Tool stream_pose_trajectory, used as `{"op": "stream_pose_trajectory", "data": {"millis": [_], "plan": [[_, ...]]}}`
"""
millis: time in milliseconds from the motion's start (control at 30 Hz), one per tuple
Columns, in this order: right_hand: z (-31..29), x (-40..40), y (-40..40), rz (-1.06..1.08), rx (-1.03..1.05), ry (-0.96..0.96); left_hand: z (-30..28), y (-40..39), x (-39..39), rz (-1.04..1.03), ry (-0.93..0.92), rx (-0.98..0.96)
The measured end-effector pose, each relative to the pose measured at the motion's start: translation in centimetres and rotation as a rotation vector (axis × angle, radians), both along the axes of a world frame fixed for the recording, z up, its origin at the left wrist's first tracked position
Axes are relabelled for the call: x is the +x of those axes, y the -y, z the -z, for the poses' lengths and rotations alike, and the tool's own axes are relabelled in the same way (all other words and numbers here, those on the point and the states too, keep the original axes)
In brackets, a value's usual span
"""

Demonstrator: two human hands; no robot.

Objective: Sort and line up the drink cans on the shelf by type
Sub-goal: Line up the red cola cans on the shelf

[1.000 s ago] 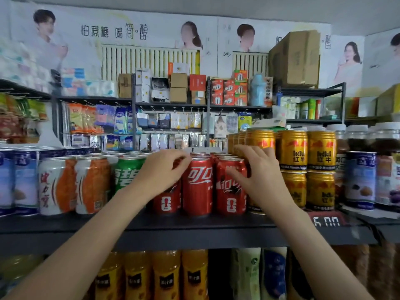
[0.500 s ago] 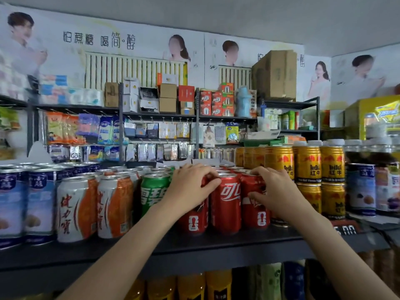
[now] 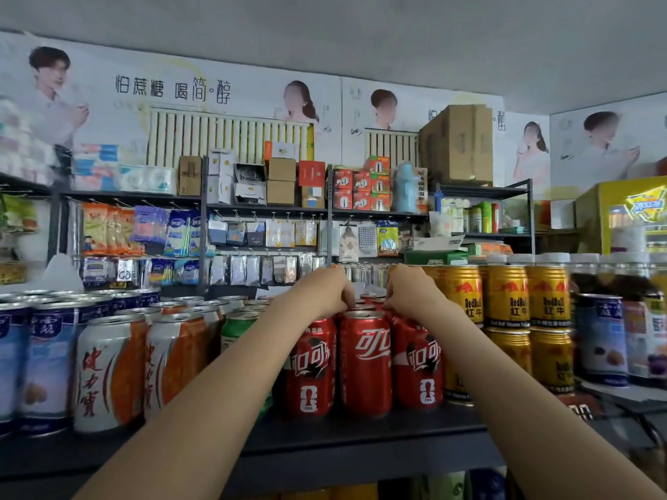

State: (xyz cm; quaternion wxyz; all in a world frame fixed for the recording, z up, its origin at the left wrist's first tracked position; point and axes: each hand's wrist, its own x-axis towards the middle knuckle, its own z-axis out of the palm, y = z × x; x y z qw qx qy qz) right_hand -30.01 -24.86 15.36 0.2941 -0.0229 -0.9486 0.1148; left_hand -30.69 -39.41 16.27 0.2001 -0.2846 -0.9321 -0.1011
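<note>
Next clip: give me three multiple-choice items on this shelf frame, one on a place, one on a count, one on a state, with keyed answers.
1. What stands right of the red cola cans?
A. gold Red Bull cans
B. green can
C. orange-and-white cans

2. How many red cola cans stand in the front row?
A. one
B. three
C. five

3. Where are the two hands?
A. hanging below the shelf
B. on the tops of the red cans
C. on the gold cans

Answers:
1 A: the gold Red Bull cans stand stacked there.
2 B: three labels face front.
3 B: left hand and right hand curl over the can tops.
</note>
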Motion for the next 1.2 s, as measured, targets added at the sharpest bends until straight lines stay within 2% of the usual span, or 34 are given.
{"op": "stream_pose_trajectory", "data": {"millis": [133,367,467,567,633,700,800,900,1000,1067,1200], "plan": [[-0.4,-0.2,0.2,0.039,-0.005,0.004,0.3,-0.5,-0.6,-0.029,-0.083,0.007],[-0.2,-0.4,0.1,-0.042,0.05,0.034,0.4,-0.5,-0.4,-0.015,-0.078,0.019],[-0.1,-0.4,0.2,-0.076,-0.004,-0.045,0.1,-0.4,-0.3,-0.018,-0.032,0.041],[-0.2,1.7,-0.8,-0.117,-0.086,-0.148,-0.2,0.4,0.4,0.045,0.01,0.149],[0.4,4.1,-1.8,-0.136,-0.061,-0.226,0.1,1.2,1.5,0.108,0.075,0.174],[1.7,6.4,-2.6,-0.16,0.034,-0.233,0.6,1.6,2.7,0.141,0.184,0.112],[4.9,7.8,-2.7,-0.163,0.096,-0.112,1.5,1.6,3.8,0.111,0.271,-0.026],[7.2,7.8,-2.6,-0.18,0.047,-0.174,2.2,0.9,4.0,0.03,0.126,-0.109],[8.0,7.3,-2.5,-0.176,0.028,-0.248,3.3,0.2,3.8,-0.007,-0.042,-0.06],[8.0,7.0,-2.3,-0.16,0.033,-0.255,3.7,0.2,3.7,-0.008,-0.078,-0.052],[8.2,7.0,-2.2,-0.151,0.047,-0.278,3.3,0.6,3.6,-0.079,-0.031,-0.119]]}}
